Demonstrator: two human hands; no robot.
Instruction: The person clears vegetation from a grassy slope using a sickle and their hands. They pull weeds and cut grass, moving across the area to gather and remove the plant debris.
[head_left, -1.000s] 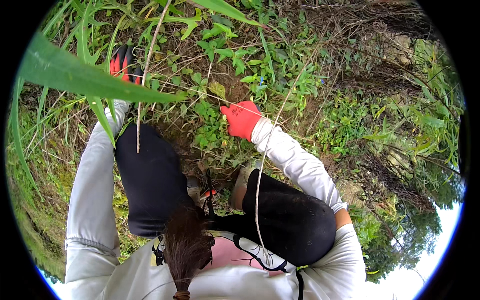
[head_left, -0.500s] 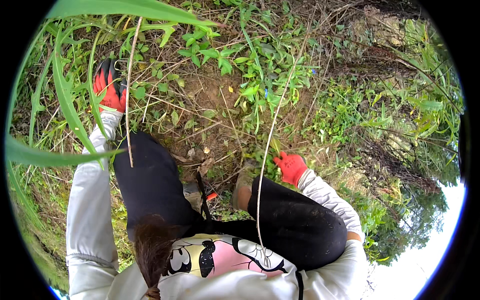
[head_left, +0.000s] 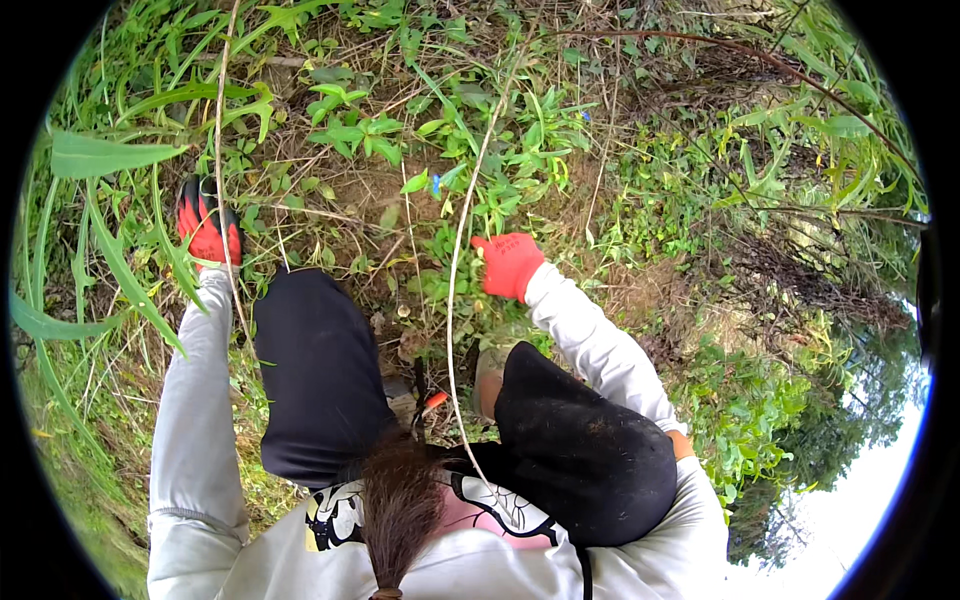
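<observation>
My left hand (head_left: 208, 225), in a red glove with black-coated fingers, lies on the weeds beyond my left knee. Its fingers are stretched out and slightly apart, and nothing shows in them. In front of my right knee, my right hand (head_left: 510, 266) wears the same kind of glove. Its fingers are curled closed at low leafy weeds (head_left: 455, 262), seemingly gripping stems; the fingertips are partly hidden. Broad-leaved green plants (head_left: 365, 130) grow just past both hands, with a small blue flower (head_left: 436, 184) among them.
Thin dry stalks (head_left: 470, 190) cross the view close up. Tall long-leaved plants (head_left: 120, 255) rise at the left. An orange-red object (head_left: 435, 400) lies between my legs, only partly visible. Dark dry brush (head_left: 800, 270) and trees (head_left: 840, 440) stand at the right.
My right hand has moved forward and left, away from my right shoe, to the leafy weeds. My left hand remains on the ground. The whole view has shifted somewhat.
</observation>
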